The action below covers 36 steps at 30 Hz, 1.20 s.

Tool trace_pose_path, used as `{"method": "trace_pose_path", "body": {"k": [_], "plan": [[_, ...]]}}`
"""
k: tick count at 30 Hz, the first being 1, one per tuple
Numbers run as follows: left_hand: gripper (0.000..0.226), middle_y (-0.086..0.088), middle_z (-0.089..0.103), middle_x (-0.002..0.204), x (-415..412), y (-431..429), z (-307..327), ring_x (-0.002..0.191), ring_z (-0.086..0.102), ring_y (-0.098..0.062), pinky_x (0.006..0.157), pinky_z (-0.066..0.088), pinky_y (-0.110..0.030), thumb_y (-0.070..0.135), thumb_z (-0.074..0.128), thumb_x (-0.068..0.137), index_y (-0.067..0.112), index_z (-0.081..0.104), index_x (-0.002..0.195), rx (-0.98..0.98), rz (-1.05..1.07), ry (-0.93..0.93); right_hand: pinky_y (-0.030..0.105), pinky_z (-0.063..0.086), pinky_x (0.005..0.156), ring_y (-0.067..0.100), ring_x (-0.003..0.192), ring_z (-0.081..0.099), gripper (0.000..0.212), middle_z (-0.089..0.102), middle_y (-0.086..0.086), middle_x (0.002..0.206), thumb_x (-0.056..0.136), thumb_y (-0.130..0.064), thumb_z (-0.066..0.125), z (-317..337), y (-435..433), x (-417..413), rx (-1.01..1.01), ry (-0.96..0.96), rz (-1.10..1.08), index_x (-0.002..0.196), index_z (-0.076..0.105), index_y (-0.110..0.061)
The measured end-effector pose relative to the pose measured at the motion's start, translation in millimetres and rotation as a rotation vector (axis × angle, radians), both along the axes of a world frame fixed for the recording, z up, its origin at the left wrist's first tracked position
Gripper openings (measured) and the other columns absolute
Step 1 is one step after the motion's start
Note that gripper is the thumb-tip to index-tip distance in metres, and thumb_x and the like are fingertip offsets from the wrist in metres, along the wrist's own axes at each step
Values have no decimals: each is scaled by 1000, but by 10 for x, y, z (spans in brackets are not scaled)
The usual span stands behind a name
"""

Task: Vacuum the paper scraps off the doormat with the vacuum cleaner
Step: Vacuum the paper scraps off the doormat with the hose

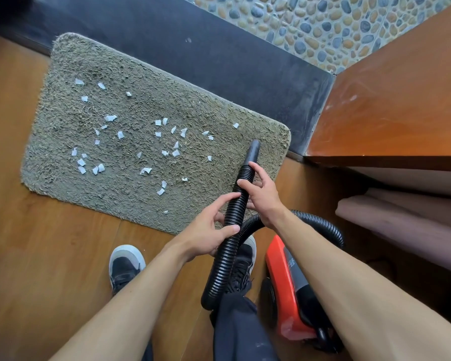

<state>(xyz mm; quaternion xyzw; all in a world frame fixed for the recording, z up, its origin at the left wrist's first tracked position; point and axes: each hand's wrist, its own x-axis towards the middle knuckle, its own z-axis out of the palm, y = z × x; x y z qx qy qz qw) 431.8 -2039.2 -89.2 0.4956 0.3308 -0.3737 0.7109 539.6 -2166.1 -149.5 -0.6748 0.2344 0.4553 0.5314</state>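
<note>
Wooden floorboards (16,230) run beneath a shaggy grey-green doormat (63,61), which is laid against a dark threshold strip (219,61) with pebble paving (323,27) beyond it. White paper scraps (120,134) are scattered over the middle and left of the mat, and none appears to have been lifted yet. A black ribbed hose (235,212) is held over the mat's near right corner, its smooth nozzle (253,151) pointed at the pile just short of the nearest scraps. The right hand (261,194) is wrapped round the hose close behind the nozzle, thumb laid across the ribs. The left hand (206,230) is set lower down, thumb over the front and fingers loosely curled about the tube. The red vacuum cleaner (284,277) is stood on the floor beside the person's right shoe, and the hose loops back to it. The hose is judged to be light and springy, bending freely, so it is best steered from the stiff end where the right hand is placed, the ribs giving a sure grip. The scraps are judged nearly weightless and easily blown aside or snagged in the deep pile, so the nozzle should be brought down close and moved slowly. The mat itself is soft and may be drawn up by the suction
</note>
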Motion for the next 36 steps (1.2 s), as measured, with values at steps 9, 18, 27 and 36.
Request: {"method": "trace_pose_path", "body": {"k": [9,18,27,36], "plan": [[67,-22,57,120,25,184,-34,84,67,-34,73,50,-73,7,60,96,56,40,137,44,78,1,24,53,52,9,71,65,58,60,5,93,91,-7,64,-34,326,156,29,-4,106,142,44,-28],[66,-20,63,118,-17,282,-52,84,67,-34,74,47,-74,8,60,96,55,41,136,47,128,4,22,53,51,18,83,63,61,59,11,103,92,-6,62,-51,502,174,41,-5,191,144,42,-29],[66,-19,61,117,-70,286,-35,81,69,-28,71,56,-65,7,60,96,55,40,137,4,137,-2,25,53,52,19,80,65,59,59,9,97,91,-8,62,-59,490,111,-1,-19,198,143,44,-30],[64,-19,62,118,-442,454,33,77,71,-19,61,58,-38,9,60,97,56,41,136,3,231,31,31,58,59,20,82,66,58,62,15,103,89,-8,62,-58,774,-194,22,18,287,140,46,-32]]}}
